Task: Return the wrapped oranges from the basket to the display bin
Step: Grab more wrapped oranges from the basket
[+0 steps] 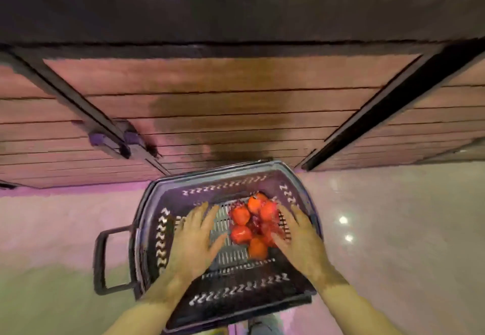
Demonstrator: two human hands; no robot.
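Two bare forearms reach forward from the bottom edge, each ending in one of the person's hands spread over a dark plastic shopping basket (225,295) that sits on the pale glossy floor (393,229). Left hand (195,237) is flat and palm down, fingers splayed wide, hovering over the slotted grey bottom of the basket; it has hold of nothing. Right hand (301,237) is likewise spread open, its fingertips (275,236) touching the right edge of the wrapped oranges (253,225), with no closed grasp to be seen. One bundle lies there, in the far right part of the basket's bottom, between the two hands and nearer the right one. About six orange fruits can be counted in it, packed in red netting; blur makes the count uncertain. Its long axis runs from the near side of the basket toward the far side, leaning slightly rightward at the far end. One black carry handle (105,261) hangs folded out on the basket's left side. Beyond the basket rises a wooden slatted front (223,103) crossed by two dark diagonal rails (388,109).
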